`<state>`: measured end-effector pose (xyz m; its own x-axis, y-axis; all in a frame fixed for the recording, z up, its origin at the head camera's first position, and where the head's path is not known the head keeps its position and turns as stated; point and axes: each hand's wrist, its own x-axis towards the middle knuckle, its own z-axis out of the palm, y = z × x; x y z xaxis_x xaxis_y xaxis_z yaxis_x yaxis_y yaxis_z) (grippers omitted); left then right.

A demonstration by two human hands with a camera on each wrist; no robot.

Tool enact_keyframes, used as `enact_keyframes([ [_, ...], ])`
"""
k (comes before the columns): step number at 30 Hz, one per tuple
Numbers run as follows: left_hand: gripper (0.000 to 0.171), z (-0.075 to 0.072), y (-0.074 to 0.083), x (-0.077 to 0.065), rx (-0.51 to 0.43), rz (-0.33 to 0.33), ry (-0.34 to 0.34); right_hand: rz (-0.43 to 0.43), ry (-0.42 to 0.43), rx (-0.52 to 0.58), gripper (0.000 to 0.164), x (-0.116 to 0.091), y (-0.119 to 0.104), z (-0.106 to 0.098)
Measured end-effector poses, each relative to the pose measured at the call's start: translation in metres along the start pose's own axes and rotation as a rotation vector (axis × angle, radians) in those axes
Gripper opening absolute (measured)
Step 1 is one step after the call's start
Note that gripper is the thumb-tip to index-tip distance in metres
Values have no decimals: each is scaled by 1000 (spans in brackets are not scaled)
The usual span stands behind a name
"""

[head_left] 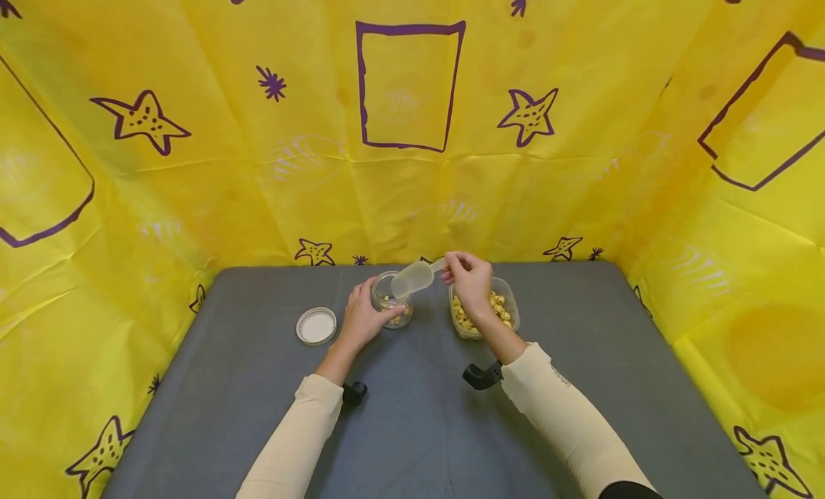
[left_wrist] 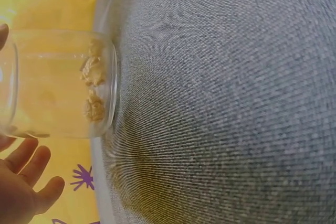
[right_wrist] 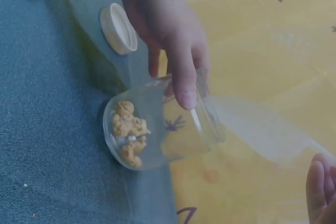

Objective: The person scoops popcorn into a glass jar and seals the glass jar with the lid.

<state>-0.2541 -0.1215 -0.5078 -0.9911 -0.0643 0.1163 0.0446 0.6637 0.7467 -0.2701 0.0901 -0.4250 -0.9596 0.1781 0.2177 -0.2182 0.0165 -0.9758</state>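
Observation:
My left hand [head_left: 365, 314] grips a clear jar [right_wrist: 152, 124] near its rim, thumb on the near side. Several pieces of caramel popcorn [left_wrist: 93, 72] lie at the jar's bottom, which stands on the table. In my right hand [head_left: 469, 278] the handle of a translucent plastic scoop [head_left: 414, 278] is pinched. The scoop is tilted down to the left, its front end at the jar's mouth. Below and behind the right hand stands a clear square tub [head_left: 513, 298] of popcorn, partly hidden by that hand and wrist.
A round lid [head_left: 316, 326] with a white inside lies on the grey table [head_left: 412, 427], left of the left hand. Yellow patterned cloth [head_left: 412, 198] rises behind the table and on both sides. Dark wrist devices [head_left: 482, 376] sit under both forearms.

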Motion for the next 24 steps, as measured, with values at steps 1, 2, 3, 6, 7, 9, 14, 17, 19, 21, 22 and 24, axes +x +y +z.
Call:
enact_keyframes([
  [1, 92, 0, 0, 0, 3, 1, -2, 2, -1, 3, 24, -1, -1, -1],
  [2, 92, 0, 0, 0, 8, 1, -5, 3, 1, 7, 24, -1, -1, -2],
  [3, 93, 0, 0, 0, 12, 1, -8, 5, 5, 13, 25, -2, -1, -3],
  [6, 93, -1, 2, 0, 23, -1, -12, 3, 16, 33, 23, -2, 1, -6],
  [7, 93, -1, 2, 1, 22, -4, -12, 6, 16, 35, 23, -2, 0, -7],
  [9, 94, -2, 4, 0, 21, -9, -10, 5, 12, 42, 23, -2, -1, -8],
  [14, 95, -3, 4, -2, 18, -19, -5, 1, 9, 82, 24, -4, -4, -9],
  [17, 95, -3, 4, -2, 14, -15, -5, 13, 13, 111, 23, -3, -6, -11],
  [19, 95, -4, 5, -3, 12, -10, -4, 26, 14, 120, 22, -2, -8, -13],
  [21, 95, -5, 6, -4, 10, -2, -1, 35, 14, 122, 21, 0, -11, -15],
  [22, 95, -5, 6, -4, 10, 3, 1, 39, 12, 126, 20, 1, -13, -16],
  [24, 96, -6, 7, -5, 6, 12, 5, 43, 7, 127, 20, 2, -16, -19],
])
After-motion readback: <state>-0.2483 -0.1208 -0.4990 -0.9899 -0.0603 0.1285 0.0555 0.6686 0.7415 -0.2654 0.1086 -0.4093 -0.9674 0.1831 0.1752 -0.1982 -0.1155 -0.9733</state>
